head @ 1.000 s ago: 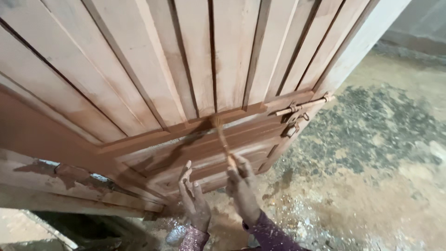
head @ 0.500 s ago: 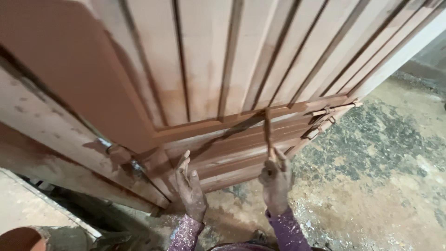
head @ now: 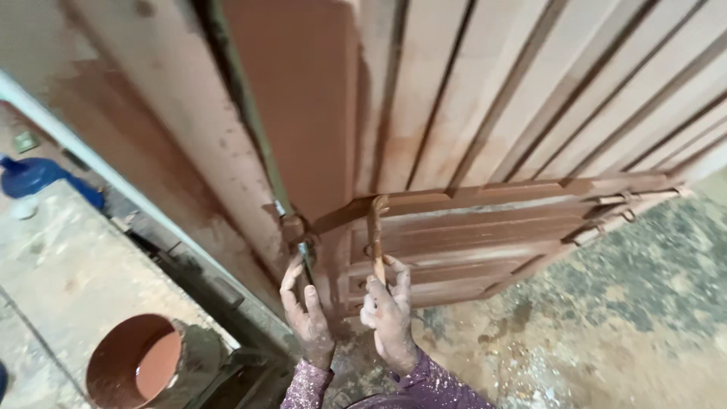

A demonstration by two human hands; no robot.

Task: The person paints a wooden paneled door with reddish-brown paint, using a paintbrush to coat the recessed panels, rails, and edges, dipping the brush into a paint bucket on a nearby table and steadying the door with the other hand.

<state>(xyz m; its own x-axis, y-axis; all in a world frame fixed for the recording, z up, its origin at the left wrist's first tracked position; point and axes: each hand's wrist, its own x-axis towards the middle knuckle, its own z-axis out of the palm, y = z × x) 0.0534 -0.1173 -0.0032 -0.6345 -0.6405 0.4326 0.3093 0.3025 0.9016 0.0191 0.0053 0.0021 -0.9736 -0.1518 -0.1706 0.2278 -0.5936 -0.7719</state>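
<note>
Right hand (head: 390,318) grips a paint-coated brush (head: 375,235) upright, bristles against the wooden door (head: 469,235) at its lower rail. Left hand (head: 307,314), fingers loosely spread and empty, touches the door's edge, bracing it. A paint bucket (head: 136,363) stands left of the door (within reach).

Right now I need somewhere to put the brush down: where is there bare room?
Bare concrete floor right of the door, and the slab between paint bucket and blue jug. Crowded around the left hand and right hand holding the brush.
</note>
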